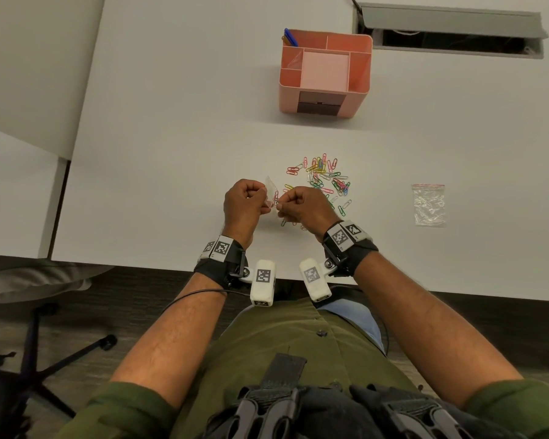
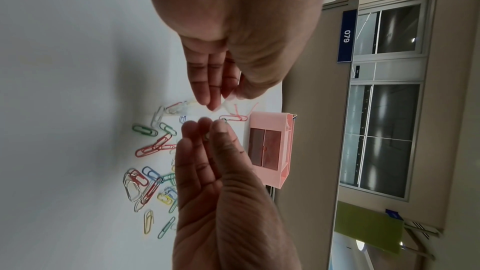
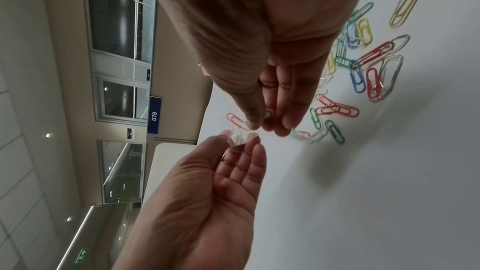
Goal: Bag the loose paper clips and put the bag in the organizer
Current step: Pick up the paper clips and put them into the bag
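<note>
Now left grip [image 1: 243, 201] pinches bag [image 1: 271, 193] beside right grip [image 1: 298, 205].

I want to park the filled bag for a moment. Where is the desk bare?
Bare: between the organizer and the paper clips; between clips and spare bag; left of the left hand. Crowded: clip pile around the right hand.

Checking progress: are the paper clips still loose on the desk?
Mostly loose: paper clips lie scattered on the desk; the right hand pinches one at the bag.
</note>
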`<state>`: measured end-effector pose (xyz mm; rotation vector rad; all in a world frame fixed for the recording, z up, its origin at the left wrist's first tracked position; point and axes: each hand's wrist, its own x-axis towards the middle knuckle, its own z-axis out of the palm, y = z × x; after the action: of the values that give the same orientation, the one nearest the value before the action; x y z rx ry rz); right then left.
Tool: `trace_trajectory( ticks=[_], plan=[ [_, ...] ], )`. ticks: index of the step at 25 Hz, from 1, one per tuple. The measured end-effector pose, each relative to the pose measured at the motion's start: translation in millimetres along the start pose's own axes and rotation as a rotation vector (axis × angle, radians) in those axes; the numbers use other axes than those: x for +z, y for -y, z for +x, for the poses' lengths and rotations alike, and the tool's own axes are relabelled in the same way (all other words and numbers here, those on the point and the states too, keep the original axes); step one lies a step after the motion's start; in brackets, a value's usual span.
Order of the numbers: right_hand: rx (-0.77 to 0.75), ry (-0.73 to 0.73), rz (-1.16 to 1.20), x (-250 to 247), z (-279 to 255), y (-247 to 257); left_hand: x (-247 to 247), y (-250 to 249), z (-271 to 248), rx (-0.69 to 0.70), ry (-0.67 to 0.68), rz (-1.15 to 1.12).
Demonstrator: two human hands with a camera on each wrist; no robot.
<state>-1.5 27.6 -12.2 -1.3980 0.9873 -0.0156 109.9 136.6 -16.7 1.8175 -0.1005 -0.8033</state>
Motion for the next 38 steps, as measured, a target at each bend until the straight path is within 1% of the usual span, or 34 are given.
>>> trace_trajectory(
  ticks=[5, 10, 14, 17, 20, 22, 25, 29, 30, 32, 34, 38],
  plan=[
    [-0.084, -0.094, -0.052, -6, -3, 6, 0, -1, -1, 0.013, -0.007, 0.02],
    [-0.157, -0.083, -0.052, -6, -5, 18, 2, -2, -6, 0.045, -0.01, 0.067],
    [-0.28, -0.147, -0.303, -1, 0, 21, 3, -4, -10, 0.106, 0.0, 0.142],
    [-0.393, -0.188, -0.479, 5, 0, 22, 4, -4, -11, 0.125, 0.004, 0.158],
    [-0.443, -0.201, -0.629, 9, 2, 23, 0, -3, -11, 0.123, -0.003, 0.172],
    [-0.432, -0.184, -0.669, 10, 4, 24, -3, -2, -12, 0.116, 0.003, 0.181],
    [-0.423, -0.166, -0.628, 11, 5, 23, -4, -2, -15, 0.113, 0.007, 0.18],
    [-0.421, -0.226, -0.549, 12, 0, 17, -2, -2, -17, 0.115, 0.008, 0.177],
    [-0.395, -0.231, -0.549, 12, -1, 15, -2, -2, -18, 0.119, 0.008, 0.181],
    [-0.298, -0.196, -0.518, 13, 1, 13, -4, -1, -18, 0.131, 0.0, 0.192],
    [-0.185, -0.14, -0.439, 16, 7, 11, -6, -1, -18, 0.14, -0.012, 0.205],
    [0.053, 0.009, -0.111, 28, 17, 13, -15, -2, -17, 0.158, -0.034, 0.215]
  ],
)
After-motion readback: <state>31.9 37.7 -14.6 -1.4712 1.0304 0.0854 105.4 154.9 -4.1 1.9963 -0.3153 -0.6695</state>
